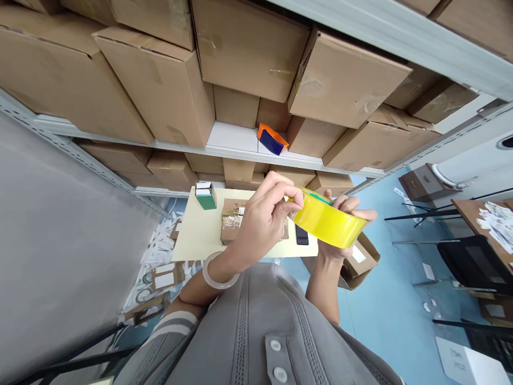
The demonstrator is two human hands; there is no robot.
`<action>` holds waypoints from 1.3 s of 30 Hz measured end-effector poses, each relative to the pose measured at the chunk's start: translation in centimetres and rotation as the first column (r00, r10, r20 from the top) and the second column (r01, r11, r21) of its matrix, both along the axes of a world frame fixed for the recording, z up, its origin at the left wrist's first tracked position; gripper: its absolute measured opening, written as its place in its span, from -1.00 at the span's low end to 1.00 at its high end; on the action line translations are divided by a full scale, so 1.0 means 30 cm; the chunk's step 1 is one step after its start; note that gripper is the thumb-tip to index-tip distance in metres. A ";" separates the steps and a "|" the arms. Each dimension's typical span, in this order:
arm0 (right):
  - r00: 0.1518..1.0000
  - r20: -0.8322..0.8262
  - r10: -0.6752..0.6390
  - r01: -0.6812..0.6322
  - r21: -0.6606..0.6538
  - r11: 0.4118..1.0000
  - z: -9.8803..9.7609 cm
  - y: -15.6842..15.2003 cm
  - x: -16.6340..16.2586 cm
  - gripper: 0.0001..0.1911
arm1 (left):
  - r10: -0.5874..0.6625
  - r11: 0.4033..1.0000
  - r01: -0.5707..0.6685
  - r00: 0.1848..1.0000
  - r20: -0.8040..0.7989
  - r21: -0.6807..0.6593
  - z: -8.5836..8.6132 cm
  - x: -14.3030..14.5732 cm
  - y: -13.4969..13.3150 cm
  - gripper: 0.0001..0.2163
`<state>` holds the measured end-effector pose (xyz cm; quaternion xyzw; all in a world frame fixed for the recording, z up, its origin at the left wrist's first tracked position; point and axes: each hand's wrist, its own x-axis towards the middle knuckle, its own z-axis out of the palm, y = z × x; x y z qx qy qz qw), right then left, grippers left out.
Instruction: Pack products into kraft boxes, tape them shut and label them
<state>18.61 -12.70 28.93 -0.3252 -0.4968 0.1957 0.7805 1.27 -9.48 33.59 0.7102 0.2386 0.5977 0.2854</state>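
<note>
A yellow roll of packing tape (329,220) is held up in front of me between both hands. My right hand (345,224) grips the roll from behind and below, fingers curled over its top edge. My left hand (267,213), with a pale bangle on the wrist, pinches at the roll's left edge where the tape end lies. Below the hands, a small cardboard box (231,220) sits on a cream table (196,230), partly hidden by my left hand.
A green-and-white box (206,195) and a dark phone (302,235) lie on the table. Shelves (232,136) stacked with cardboard boxes fill the view above, with an orange-and-blue tape dispenser (271,139). An open carton (360,262) stands on the blue floor; chairs and a desk are at right.
</note>
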 end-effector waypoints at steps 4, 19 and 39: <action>0.989 -0.129 0.077 -0.085 -0.057 0.995 0.001 0.004 -0.024 -0.50 | 0.013 1.000 -0.014 0.999 0.051 0.026 -0.008 0.015 0.001 -0.83; 0.828 -0.522 0.206 -0.367 -0.228 0.902 -0.061 0.035 -0.080 -0.24 | 0.063 0.998 -0.064 0.951 0.302 -0.005 -0.061 0.040 0.030 -0.86; 0.731 -0.644 0.228 -0.507 -0.289 0.812 -0.060 0.062 -0.083 -0.48 | -0.133 0.873 0.307 0.898 0.420 -0.378 -0.093 -0.002 0.094 -0.57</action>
